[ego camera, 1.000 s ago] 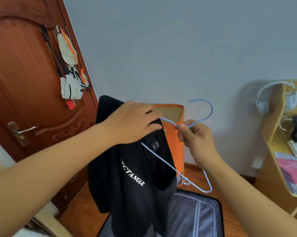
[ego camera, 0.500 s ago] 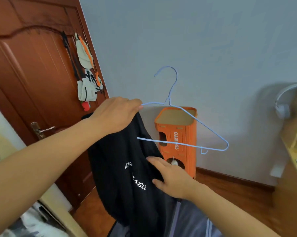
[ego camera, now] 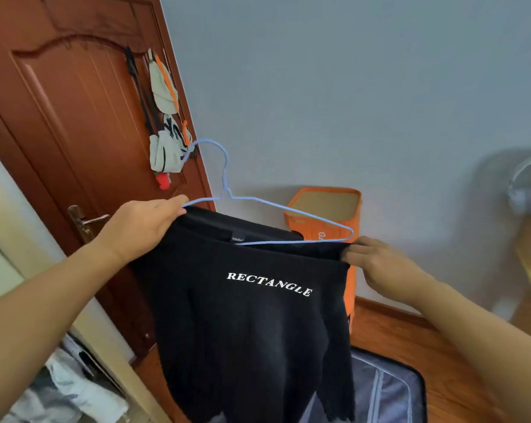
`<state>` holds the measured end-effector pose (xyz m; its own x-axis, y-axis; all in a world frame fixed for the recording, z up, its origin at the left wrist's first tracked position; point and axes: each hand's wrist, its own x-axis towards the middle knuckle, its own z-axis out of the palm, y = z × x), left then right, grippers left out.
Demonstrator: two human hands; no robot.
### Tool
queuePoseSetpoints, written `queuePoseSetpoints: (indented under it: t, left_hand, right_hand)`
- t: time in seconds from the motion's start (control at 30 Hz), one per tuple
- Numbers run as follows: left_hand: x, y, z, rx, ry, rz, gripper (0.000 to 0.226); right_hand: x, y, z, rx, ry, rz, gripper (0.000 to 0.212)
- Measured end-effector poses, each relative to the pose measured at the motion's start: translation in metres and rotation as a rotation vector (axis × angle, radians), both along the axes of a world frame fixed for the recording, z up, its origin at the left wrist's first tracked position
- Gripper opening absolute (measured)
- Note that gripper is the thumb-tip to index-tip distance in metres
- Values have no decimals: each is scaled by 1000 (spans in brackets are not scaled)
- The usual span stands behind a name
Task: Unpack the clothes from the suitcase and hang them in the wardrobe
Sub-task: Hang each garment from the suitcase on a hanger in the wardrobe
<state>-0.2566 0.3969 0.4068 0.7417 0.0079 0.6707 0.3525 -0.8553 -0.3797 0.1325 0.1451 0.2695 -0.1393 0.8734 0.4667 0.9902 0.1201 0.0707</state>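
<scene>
Black knit fabric fills the near field: a sweater [ego camera: 252, 315] printed "RECTANGLE" hangs between both hands, above the open suitcase [ego camera: 389, 392] whose grey lining shows at the lower edge. The left hand [ego camera: 142, 227] grips the sweater's left shoulder together with the left end of the blue wire hanger [ego camera: 227, 190], fingers curled over both. The right hand [ego camera: 377, 264] pinches the right side of the neckline, stretching it sideways just below the hanger's right tip. The hanger's left arm lies inside the garment; its right arm and lower bar remain exposed above the collar, hook upright. The step in hand, by judgement, is seating the second shoulder. Done well, the right hand would draw the neck opening out and over the exposed tip while the left keeps hanger and cloth pinned, since thin wire twists easily and knit can snag or overstretch. Behind stand an orange crate [ego camera: 325, 215] against the grey wall [ego camera: 349, 87] and a brown door [ego camera: 74, 117] hung with bags [ego camera: 166, 132]. The wardrobe is not clearly identifiable.
</scene>
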Motion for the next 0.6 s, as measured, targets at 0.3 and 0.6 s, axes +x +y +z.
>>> queuePoseSetpoints:
  t: [0.3,0.6]
  left_hand:
    - [10,-18,-8,-373,-109,0,36]
    - [-8,8,-27,-121,-19,136,23]
  right_hand:
    - [6,-3,7,40,221,-69,61]
    - [-17,-8,14,144,154,9,55]
